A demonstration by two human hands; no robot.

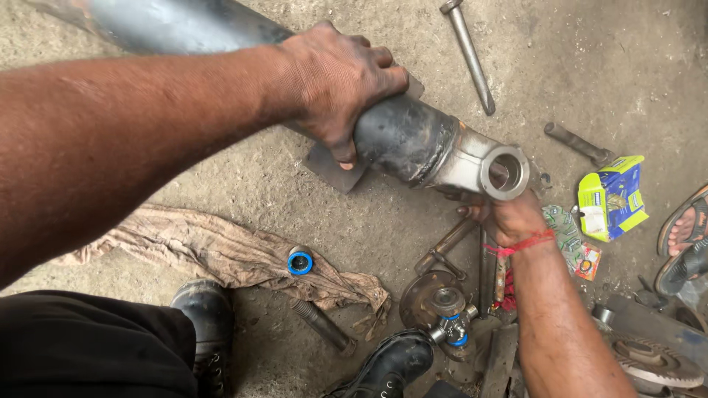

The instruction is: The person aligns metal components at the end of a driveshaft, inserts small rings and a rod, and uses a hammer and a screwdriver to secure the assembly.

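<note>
1. At the lower left of the frame we see a crumpled, stained rag (pixel 221 254) on the rough concrete floor (pixel 619 59), with a small round bearing cup (pixel 300 262) (metal, with a blue seal) resting on it.
2. At upper centre our left hand (pixel 335 85) is clamped over the black drive shaft (pixel 402 136), fingers curled over its top and thumb pressed down its near side; the tube runs from the upper left corner down to mid-frame.
3. Just right of that hand the shaft ends in a bare grey metal yoke (pixel 483 166) with a round bore facing us.
4. Our right hand (pixel 509 217) (red thread at the wrist) sits under the yoke, touching it; we cannot tell how far its fingers close.
5. At the right, a yellow-and-blue carton (pixel 612 197) lies on the floor, its contents hidden.
</note>
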